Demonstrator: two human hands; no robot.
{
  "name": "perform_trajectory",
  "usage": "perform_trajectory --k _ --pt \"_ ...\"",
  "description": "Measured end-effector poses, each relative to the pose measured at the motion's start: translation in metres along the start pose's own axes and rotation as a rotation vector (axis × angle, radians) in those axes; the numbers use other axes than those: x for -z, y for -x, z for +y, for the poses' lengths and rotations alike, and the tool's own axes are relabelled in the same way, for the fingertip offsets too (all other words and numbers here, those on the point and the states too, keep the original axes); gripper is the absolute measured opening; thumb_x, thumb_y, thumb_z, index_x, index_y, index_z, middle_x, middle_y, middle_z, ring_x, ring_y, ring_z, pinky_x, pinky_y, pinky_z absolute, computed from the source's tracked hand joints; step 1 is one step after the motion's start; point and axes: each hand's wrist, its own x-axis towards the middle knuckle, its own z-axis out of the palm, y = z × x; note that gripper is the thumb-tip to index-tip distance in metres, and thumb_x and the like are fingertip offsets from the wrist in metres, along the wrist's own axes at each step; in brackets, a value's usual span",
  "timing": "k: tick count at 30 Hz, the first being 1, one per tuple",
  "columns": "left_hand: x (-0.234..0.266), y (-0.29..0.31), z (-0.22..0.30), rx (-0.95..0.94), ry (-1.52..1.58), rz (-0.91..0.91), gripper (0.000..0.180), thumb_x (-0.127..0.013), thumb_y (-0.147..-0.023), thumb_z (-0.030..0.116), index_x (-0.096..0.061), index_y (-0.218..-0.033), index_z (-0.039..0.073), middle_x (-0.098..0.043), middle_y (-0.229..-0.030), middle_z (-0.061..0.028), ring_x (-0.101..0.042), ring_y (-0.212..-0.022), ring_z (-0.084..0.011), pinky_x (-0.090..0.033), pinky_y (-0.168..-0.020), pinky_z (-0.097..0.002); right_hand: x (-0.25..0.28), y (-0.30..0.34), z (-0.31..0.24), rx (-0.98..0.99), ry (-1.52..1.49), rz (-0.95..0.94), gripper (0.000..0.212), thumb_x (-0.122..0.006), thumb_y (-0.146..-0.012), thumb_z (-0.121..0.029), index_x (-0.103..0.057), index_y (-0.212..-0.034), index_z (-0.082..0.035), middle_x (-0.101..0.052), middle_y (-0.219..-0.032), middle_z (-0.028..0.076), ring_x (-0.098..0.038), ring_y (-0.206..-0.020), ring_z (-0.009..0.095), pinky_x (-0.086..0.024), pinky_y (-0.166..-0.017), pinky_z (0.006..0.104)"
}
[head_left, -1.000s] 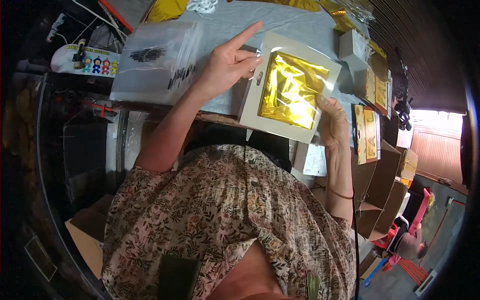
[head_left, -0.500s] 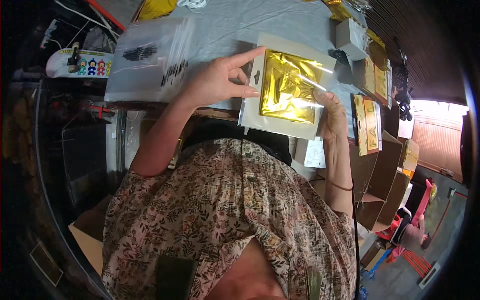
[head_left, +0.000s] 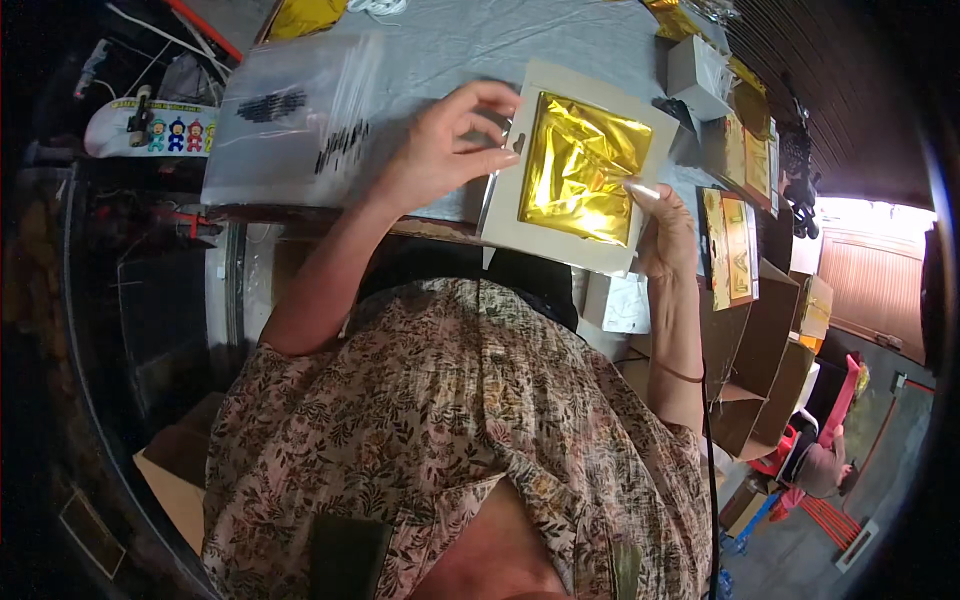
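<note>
My right hand (head_left: 668,235) grips the right edge of a flat package, its thumb pressed on the front. The package is a pale backing card (head_left: 508,215) with a hang hole at its left edge and a folded gold foil sheet (head_left: 582,170) on its front. Shiny clear film shows along the card's left edge. My left hand (head_left: 440,150) is at that left edge, thumb against it, the other fingers bent and apart from the thumb. The package is tilted over the table's near edge.
Clear plastic bags with dark printing (head_left: 285,130) lie in a stack on the left of the grey-covered table (head_left: 450,45). Printed gold packages (head_left: 733,248) and a white box (head_left: 697,75) line the right. Open cardboard boxes (head_left: 765,325) stand beyond. Another person (head_left: 820,470) is at far right.
My left index finger has drawn back from the top of the card, and the fingers have bent. The package has turned slightly clockwise; my right hand keeps its grip.
</note>
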Motion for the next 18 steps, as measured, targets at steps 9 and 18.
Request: perform_trajectory --k 9,18 --pt "0.006 0.001 0.001 0.022 -0.073 -0.106 0.06 -0.073 -0.091 0.002 -0.054 -0.148 0.007 -0.051 -0.139 -0.0072 -0.062 -0.104 -0.0121 -0.055 -0.096 -0.0272 0.008 -0.001 0.001 0.032 0.001 -0.054 0.008 -0.076 -0.089 -0.003 -0.069 -0.091 -0.004 -0.075 -0.091 0.01 -0.071 -0.078 0.018 -0.059 -0.076 0.0314" --pt "-0.004 0.004 -0.006 0.025 0.034 -0.124 0.075 -0.072 -0.093 0.002 -0.037 -0.158 0.006 -0.044 -0.15 -0.0127 -0.062 -0.11 -0.0142 -0.054 -0.098 -0.0313 0.022 -0.005 0.007 -0.087 -0.019 -0.145 0.021 -0.075 -0.091 -0.015 -0.07 -0.109 -0.007 -0.074 -0.113 0.011 -0.07 -0.104 0.025 -0.056 -0.096 0.0465"
